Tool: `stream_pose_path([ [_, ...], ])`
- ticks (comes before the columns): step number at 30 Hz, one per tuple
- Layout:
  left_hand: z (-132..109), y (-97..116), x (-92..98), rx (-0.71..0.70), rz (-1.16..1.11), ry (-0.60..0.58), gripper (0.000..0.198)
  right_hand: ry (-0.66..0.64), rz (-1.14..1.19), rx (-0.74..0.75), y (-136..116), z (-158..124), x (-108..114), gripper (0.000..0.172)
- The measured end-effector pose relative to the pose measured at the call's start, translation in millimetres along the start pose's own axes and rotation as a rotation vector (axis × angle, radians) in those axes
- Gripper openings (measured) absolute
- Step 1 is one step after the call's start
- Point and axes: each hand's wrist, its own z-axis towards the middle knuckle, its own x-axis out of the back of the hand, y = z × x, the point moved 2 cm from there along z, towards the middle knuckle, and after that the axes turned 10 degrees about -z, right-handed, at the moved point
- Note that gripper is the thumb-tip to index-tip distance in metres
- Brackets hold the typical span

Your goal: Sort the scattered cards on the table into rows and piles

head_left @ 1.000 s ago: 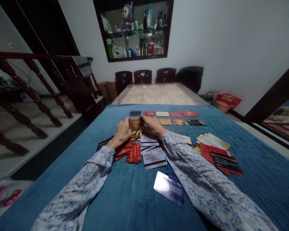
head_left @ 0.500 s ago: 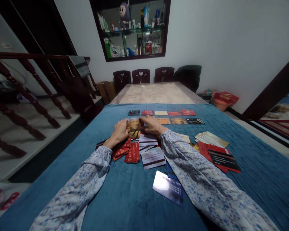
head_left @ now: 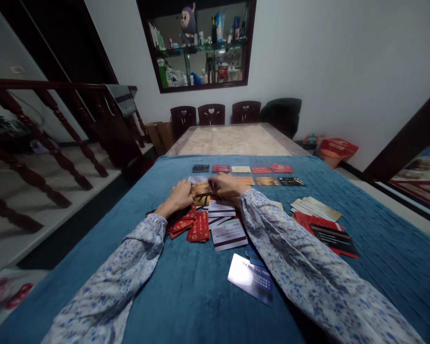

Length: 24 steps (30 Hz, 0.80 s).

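Note:
Between my two hands is a gold card (head_left: 201,189), tilted above the pile. My left hand (head_left: 180,196) pinches its left edge, and my right hand (head_left: 225,185) has closed fingers at its right edge. Beneath and nearer me lie red cards (head_left: 198,227), white cards with dark stripes (head_left: 229,234) and a gold-and-black card (head_left: 202,201). A shiny silver-blue card (head_left: 251,278) lies closest to me. Beyond my hands, cards stand in two rows, among them a black card (head_left: 200,168), an orange card (head_left: 245,181) and a gold patterned card (head_left: 266,181).
A blue cloth (head_left: 179,286) covers the near part of the table (head_left: 236,138). On the right lie fanned pale cards (head_left: 315,208) and a black-and-red card (head_left: 335,239). Chairs (head_left: 211,114) stand at the far end, with a railing (head_left: 50,119) on the left.
The gold card has lowered slightly and tilted between my hands, uncovering a pale card behind it. My hands have shifted slightly, and the whole view has moved a little.

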Motion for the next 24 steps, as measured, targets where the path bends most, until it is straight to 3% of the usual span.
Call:
stream_pose_path([
  [10,19.5,24.3,4.1,-0.079,-0.054,0.02,0.033,0.003,-0.053,0.019,29.2,-12.3,12.8,0.022],
  [24,52.9,99.3,-6.5,-0.167,0.014,-0.09,0.031,-0.042,-0.091,-0.142,87.2,-53.5,15.8,0.024],
])
